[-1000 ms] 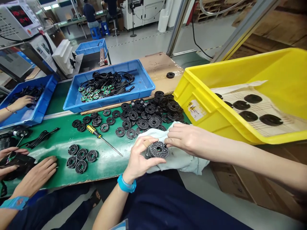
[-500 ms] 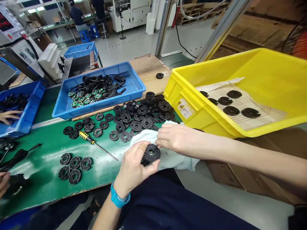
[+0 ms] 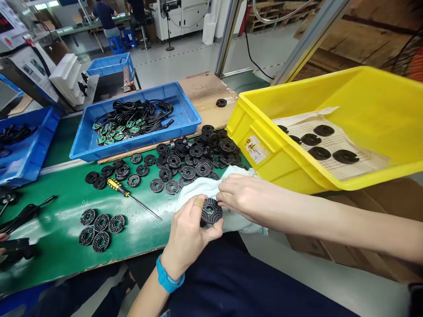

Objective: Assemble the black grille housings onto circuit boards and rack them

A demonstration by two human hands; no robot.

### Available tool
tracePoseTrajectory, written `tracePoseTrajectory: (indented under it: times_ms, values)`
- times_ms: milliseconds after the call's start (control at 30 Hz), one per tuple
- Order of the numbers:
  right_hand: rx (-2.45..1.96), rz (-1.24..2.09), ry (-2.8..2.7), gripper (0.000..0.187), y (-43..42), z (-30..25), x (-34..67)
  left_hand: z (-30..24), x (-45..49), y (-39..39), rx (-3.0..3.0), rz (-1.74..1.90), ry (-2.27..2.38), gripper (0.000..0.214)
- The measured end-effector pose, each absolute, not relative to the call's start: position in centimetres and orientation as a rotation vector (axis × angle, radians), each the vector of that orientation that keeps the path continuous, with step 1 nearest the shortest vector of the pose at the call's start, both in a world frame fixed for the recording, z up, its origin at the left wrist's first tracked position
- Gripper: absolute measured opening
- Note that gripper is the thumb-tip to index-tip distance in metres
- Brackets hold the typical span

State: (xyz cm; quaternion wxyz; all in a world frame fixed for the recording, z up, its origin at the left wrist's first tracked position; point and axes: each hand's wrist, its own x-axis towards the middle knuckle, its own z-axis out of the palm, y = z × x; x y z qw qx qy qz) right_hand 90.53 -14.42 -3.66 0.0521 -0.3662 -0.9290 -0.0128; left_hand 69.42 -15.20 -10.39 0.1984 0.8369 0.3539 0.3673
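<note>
My left hand (image 3: pixel 191 231) is closed around a black round disc (image 3: pixel 213 212) with curved grooves on its face, thumb below and fingers above. A bit of green shows through the disc's centre hole. My right hand (image 3: pixel 239 193) has its fingers curled together at the disc's right edge; whatever they pinch is hidden. Beneath both hands a pale blue-green cloth (image 3: pixel 194 187) lies bunched over the table edge. Beyond it is a heap of similar black discs (image 3: pixel 190 160). Several more grooved discs (image 3: pixel 101 223) form a cluster on the left.
A yellow-and-black screwdriver (image 3: pixel 134 198) lies on the green tabletop (image 3: pixel 142 233). Behind stands a blue tray (image 3: pixel 188 119) with cables and green circuit boards. A yellow bin (image 3: pixel 280 163) on the right contains several black discs. At the left edge, another person's hand (image 3: pixel 4 240) holds a dark part.
Both hands have shifted very slightly right with the disc, which is tilted a little differently. At far left, the other person's hand over the blue tray has gone from view.
</note>
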Motion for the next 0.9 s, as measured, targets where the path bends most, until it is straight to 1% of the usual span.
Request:
tracePoseTrajectory:
  times_ms: [300,400,500,567,633,667,733,800,833,900]
  values:
    - [-1.003,-0.205,-2.579,0.022,-14.7,-5.4,90.2,-11.4,68.8,-15.5,2.235,1.054,0.976,0.054]
    - [-1.056,-0.253,-2.301,0.021,-16.4,-7.7,89.9,-11.7,68.7,-15.5,2.215,1.073,1.014,0.054]
    - [-1.095,-0.266,-1.882,0.029,-19.0,-11.1,88.6,-11.8,68.8,-15.7,2.221,1.097,1.078,0.053]
    - [-1.175,-0.073,-1.614,0.027,-20.4,-13.1,87.2,-11.8,68.9,-15.9,2.239,1.11,1.101,0.053]
    - [-1.287,0.24,-1.374,0.021,-21.1,-14.3,85.9,-11.7,69.0,-16.1,2.27,1.114,1.092,0.054]
    - [-1.324,0.424,-1.268,0.022,-21.1,-14.5,85.3,-11.6,69.1,-16.2,2.285,1.115,1.083,0.053]
    - [-1.313,0.797,-1.092,0.033,-20.7,-14.3,84.4,-11.5,69.2,-16.3,2.295,1.111,1.078,0.052]
    - [-1.211,1.093,-0.955,0.043,-20.0,-13.5,83.9,-11.4,69.2,-16.4,2.282,1.094,1.083,0.051]
    - [-1.159,1.188,-0.9,0.046,-19.7,-13.2,83.7,-11.4,69.1,-16.4,2.271,1.093,1.083,0.052]
    - [-1.099,1.269,-0.818,0.049,-19.3,-12.8,83.5,-11.5,69.0,-16.4,2.229,1.106,1.082,0.055]
